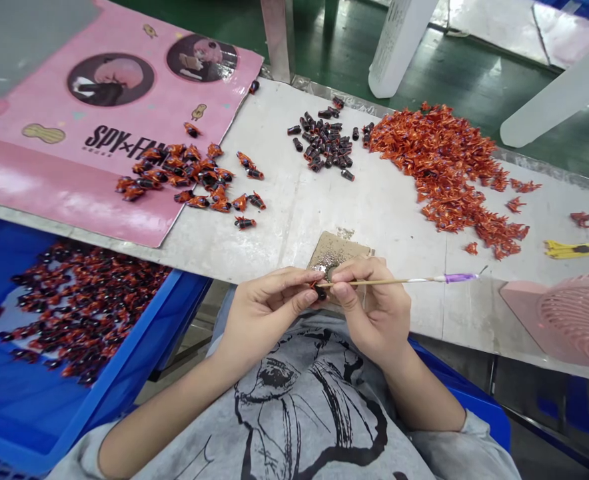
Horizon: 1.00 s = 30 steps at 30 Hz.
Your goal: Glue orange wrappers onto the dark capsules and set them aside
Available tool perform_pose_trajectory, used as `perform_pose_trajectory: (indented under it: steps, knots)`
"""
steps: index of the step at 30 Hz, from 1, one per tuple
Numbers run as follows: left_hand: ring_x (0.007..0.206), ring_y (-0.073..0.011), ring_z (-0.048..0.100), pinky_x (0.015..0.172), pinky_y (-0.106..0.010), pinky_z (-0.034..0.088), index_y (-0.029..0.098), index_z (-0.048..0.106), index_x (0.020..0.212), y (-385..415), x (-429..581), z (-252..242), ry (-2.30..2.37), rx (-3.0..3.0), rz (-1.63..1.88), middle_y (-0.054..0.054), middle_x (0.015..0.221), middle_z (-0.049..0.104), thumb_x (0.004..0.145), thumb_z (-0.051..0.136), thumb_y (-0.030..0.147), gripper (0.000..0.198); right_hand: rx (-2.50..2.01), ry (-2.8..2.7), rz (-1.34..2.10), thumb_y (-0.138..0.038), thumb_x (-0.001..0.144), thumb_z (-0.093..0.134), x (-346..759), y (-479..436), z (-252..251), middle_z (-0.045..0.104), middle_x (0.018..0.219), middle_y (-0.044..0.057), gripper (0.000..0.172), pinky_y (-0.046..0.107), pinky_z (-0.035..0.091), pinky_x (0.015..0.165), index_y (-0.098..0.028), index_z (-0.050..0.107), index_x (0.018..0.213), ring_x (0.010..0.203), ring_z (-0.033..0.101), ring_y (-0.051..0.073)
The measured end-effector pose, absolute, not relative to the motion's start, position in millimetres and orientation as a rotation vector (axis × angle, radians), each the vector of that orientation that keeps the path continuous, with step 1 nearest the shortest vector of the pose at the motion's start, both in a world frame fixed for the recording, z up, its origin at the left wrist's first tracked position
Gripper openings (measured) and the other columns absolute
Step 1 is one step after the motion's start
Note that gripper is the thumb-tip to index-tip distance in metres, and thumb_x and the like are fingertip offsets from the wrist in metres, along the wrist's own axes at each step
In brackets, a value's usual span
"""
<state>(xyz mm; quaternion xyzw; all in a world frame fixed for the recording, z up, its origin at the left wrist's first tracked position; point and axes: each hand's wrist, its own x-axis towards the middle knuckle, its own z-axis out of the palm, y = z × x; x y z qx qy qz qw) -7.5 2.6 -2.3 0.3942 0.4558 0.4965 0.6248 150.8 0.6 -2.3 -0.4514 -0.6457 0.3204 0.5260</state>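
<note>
Head camera: the thin stick (414, 280) runs crosswise, purple end (459, 277) pointing right.

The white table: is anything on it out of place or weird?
A little: one small orange clump lies off by itself, right of the big orange pile, just beyond the yellow tool. It looks like a stray. Nothing looks clearly broken.

Shiny green floor (459, 70) beyond a long, whitish worktable (364, 213), with a metal post (277, 40) at its far edge
</note>
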Motion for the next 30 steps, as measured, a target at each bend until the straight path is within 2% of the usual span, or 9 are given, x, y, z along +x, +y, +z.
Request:
perform_pose_trajectory:
  steps: [5,10,19,24,27,30]
  knots:
    - [0.073,-0.0119,0.078,0.068,-0.015,0.064,0.028,0.086,0.085,2.5,-7.2,-2.7,0.993,0.808,1.138,0.001,0.085,0.084,0.073,0.09,0.019,0.016,-1.065,-1.545,0.776,-0.018,0.097,0.061,153.2,0.3,-0.6,0.071,0.076,0.0,0.007,0.033,0.047,0.068,-0.023,0.061,0.092,0.074,0.068,0.017]
    - [0.071,-0.0114,0.077,0.069,-0.016,0.065,0.027,0.086,0.087,4.2,-9.3,-2.2,0.959,0.745,1.109,0.0,0.085,0.084,0.074,0.09,0.026,0.014,-1.072,-1.613,0.717,-0.02,0.098,0.06,154.5,0.3,-0.7,0.074,0.083,0.001,0.009,0.035,0.047,0.072,-0.023,0.06,0.09,0.075,0.069,0.017]
    - [0.067,-0.0118,0.078,0.068,-0.016,0.064,0.026,0.085,0.084,4.3,-11.0,1.3,0.967,0.681,1.089,0.001,0.082,0.084,0.071,0.092,0.024,0.016,-1.091,-1.466,0.746,-0.023,0.097,0.063,165.3,-1.7,2.5,0.073,0.082,0.002,0.007,0.033,0.05,0.069,-0.023,0.068,0.093,0.077,0.067,0.017]
    - [0.067,-0.0142,0.079,0.069,-0.017,0.065,0.024,0.084,0.079,8.4,-14.2,3.3,1.005,0.665,1.084,0.0,0.078,0.083,0.066,0.094,0.023,0.016,-1.168,-1.417,0.52,-0.025,0.103,0.055,207.0,5.6,11.2,0.078,0.088,0.004,0.017,0.031,0.054,0.068,-0.023,0.072,0.105,0.073,0.069,0.016]
    - [0.069,-0.0152,0.079,0.07,-0.017,0.064,0.023,0.084,0.077,13.0,-16.0,4.8,1.026,0.683,1.088,-0.002,0.079,0.084,0.063,0.095,0.023,0.018,-1.326,-1.515,0.328,-0.034,0.105,0.049,246.2,22.6,14.5,0.079,0.091,0.006,0.023,0.032,0.057,0.069,-0.021,0.067,0.101,0.071,0.071,0.016]
    - [0.07,-0.0167,0.079,0.069,-0.018,0.064,0.023,0.084,0.076,18.1,-18.2,7.4,1.04,0.701,1.088,-0.003,0.079,0.083,0.06,0.096,0.025,0.02,-1.658,-1.723,0.148,-0.038,0.11,0.024,277.8,51.2,13.4,0.079,0.095,0.007,0.04,0.032,0.058,0.07,-0.022,0.06,0.106,0.071,0.073,0.017]
